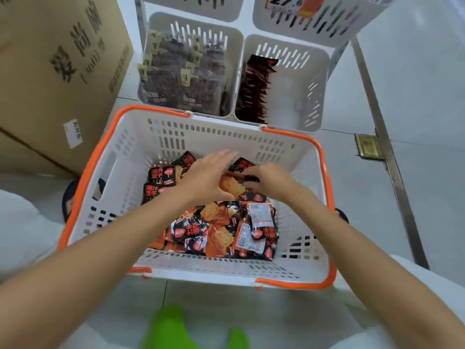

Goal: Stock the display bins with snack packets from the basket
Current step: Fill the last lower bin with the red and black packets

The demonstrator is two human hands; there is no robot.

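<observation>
A price tag (285, 1) on a white slotted display bin (327, 34) reads "27.6", and the brown cardboard box (50, 71) bears Chinese print. Black-and-orange snack packets (221, 235) are heaped in the orange-rimmed white plastic basket (83, 182). The right hand (271, 181) pinches one orange packet (232, 186). The left hand (206, 176), fingers nearly straight, touches it, but I cannot tell if it grips.

A pale tiled floor (415, 96) is seen. A white, orange-rimmed basket (226, 270) is set directly on it, a large cardboard box (50, 71) is stood just beside it at the left, and a metal strip (387, 157) and brass plate (368, 146) are let into the tiles at the right.
</observation>
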